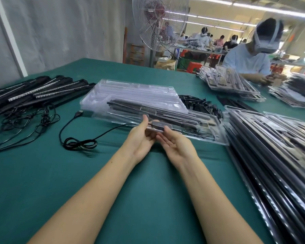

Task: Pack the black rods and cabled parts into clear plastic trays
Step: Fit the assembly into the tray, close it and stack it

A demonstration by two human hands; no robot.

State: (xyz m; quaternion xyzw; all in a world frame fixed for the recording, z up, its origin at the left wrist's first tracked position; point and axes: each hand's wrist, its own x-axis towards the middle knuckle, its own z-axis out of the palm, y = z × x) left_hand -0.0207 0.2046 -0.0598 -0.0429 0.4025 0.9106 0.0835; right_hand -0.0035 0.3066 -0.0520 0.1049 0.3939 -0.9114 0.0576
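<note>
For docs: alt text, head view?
The left hand and right hand hold a small black cabled part at the edge of a clear tray holding black rods on a green table. Its cable coils to the left; loose rods lie far left, filled trays stacked right.

This is a factory packing hall. A long table with green cover (148, 191) carries stacks of clear trays (271, 147) and a pile of black rods (33, 94). Another worker (246, 62) sits across, more workers (220, 40) sit at benches behind. A big pedestal fan (158, 23) and tube lights (253, 7) are above.
</note>
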